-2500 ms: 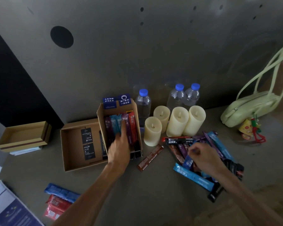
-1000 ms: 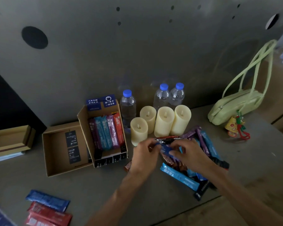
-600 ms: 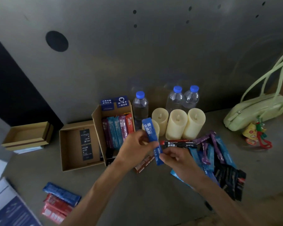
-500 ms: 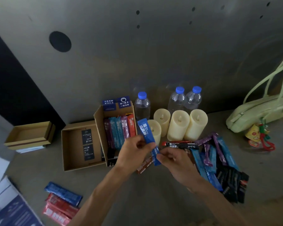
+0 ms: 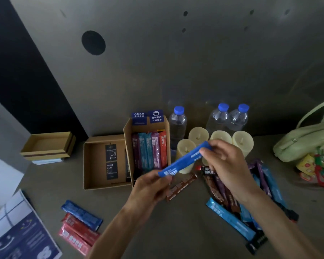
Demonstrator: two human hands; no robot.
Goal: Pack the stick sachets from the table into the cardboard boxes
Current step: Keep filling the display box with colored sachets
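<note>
**Fingers.** The left hand (image 5: 150, 186) has its fingers curled, with thumb and fingertips clamped on the lower end of the blue stick sachet (image 5: 183, 160). The right hand (image 5: 227, 165) pinches the sachet's upper end.

**Position.** The sachet hangs between the two hands, clear of the desk (image 5: 176, 232). It slants up to the right, in front of the candles (image 5: 198, 135) and just right of the packed cardboard box (image 5: 127, 146).

**Handling.**
- The sachet is judged light, thin and flexible.
- It spans the hands almost straight, which suggests a loose fill under slight tension and not a rigid body.
- The film looks glossy and is probably slippery.
- The flat sealed ends are the sounder hold, since pressure at mid-body would likely fold it.
- For insertion, a one-hand pinch near an end is advisable, with the long axis in line with the row.

**Surroundings.**
- The packed box holds a row of sachets (image 5: 148, 152) side by side. Whether a gap remains cannot be told.
- A shallow cardboard box (image 5: 95, 165) touches its left wall and holds black cards.
- A loose pile of sachets (image 5: 230, 195) lies on the desk beneath the right forearm.
- One brown sachet (image 5: 181, 186) lies below the hands.
- Further sachets (image 5: 81, 221) lie well apart at near left.

The task is judged partly complete.
</note>
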